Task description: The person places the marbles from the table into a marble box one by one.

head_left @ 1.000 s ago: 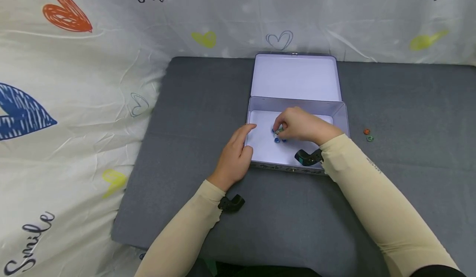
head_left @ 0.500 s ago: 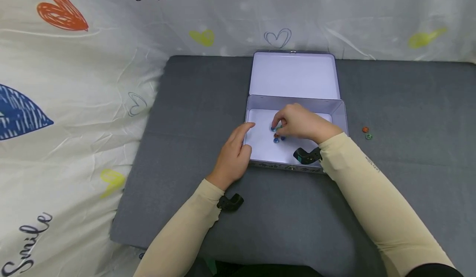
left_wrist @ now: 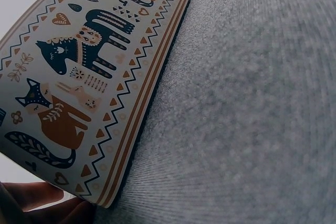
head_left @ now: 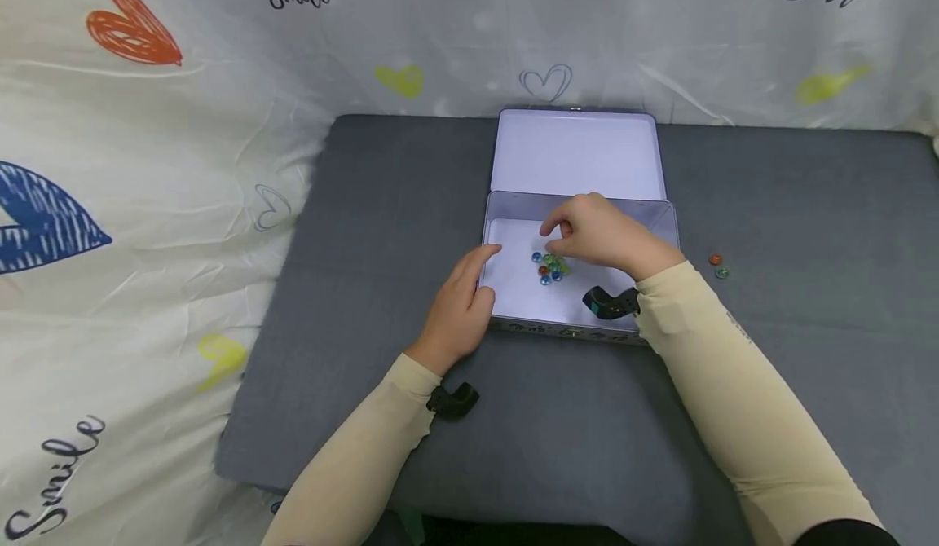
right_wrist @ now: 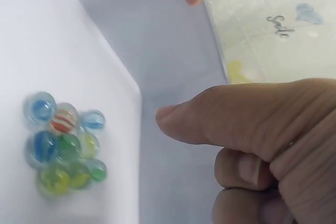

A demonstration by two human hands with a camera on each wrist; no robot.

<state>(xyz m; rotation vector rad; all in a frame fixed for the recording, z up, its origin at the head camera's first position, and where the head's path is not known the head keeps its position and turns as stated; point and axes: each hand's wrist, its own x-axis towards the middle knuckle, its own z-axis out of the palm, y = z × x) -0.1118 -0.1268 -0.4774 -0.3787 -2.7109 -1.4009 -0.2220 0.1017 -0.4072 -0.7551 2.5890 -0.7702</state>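
A white-lined tin box (head_left: 524, 301) stands with its lid (head_left: 575, 151) folded back. On its floor several glass marbles (right_wrist: 68, 148) sit in a tight cluster, blue, green, yellowish and one with red stripes. Just above and behind them is my right hand (head_left: 601, 236), thumb and index finger apart with nothing between them. In the right wrist view the other fingers (right_wrist: 241, 169) are curled under. My left hand (head_left: 458, 310) rests on the left wall of the box, index finger laid over the rim. In the left wrist view its fingers (left_wrist: 34, 195) touch the box's corner.
An orange marble (head_left: 715, 260) and a green marble (head_left: 722, 273) lie on the grey cloth (head_left: 807, 326) to the right of the box. A white printed sheet (head_left: 455, 33) hangs behind the table and along its left side.
My right hand has let go of the marbles and lifted slightly back and up, exposing the cluster. My left hand has stayed on the box wall.
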